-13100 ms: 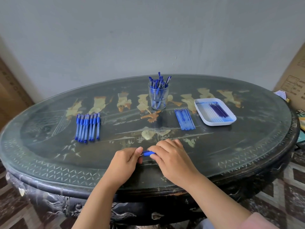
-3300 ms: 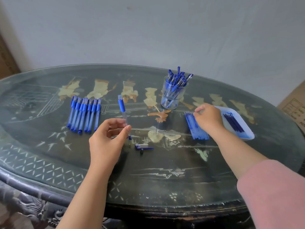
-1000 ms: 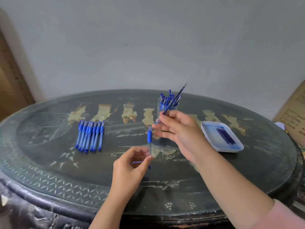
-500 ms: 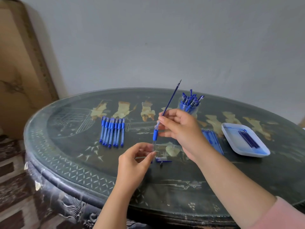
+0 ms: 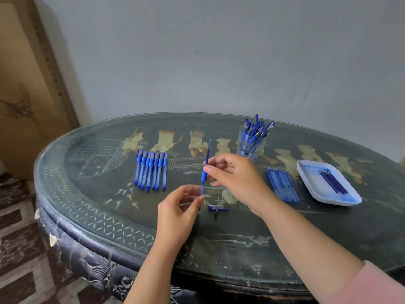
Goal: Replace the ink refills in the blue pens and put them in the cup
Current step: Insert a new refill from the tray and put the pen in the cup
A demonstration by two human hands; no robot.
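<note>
The clear plastic pen barrel (image 5: 202, 190) is pinched low by the left hand (image 5: 177, 212) and kept upright, prob. so the thin refill (image 5: 209, 149) can be slid in from above. The refill is pinched by the right hand (image 5: 234, 178) at the blue rubbery grip (image 5: 204, 175). The cap (image 5: 218, 209) is left flat on the glossy table (image 5: 328, 238), within reach. Beyond, capped pens (image 5: 151, 170) are rowed at left and spare refills (image 5: 281, 185) at right, beside a white tray (image 5: 311, 178). The glass cup (image 5: 260, 148), packed w/ pens, is furthest back.

I worked in what looked like a room at home: my surface (image 5: 328, 229) was an ornate oval lacquered table with painted figures (image 5: 165, 140) and carved base (image 5: 94, 268), on patterned floor tiles (image 5: 19, 249), a plain wall (image 5: 219, 51) and cardboard box (image 5: 24, 88) behind.
</note>
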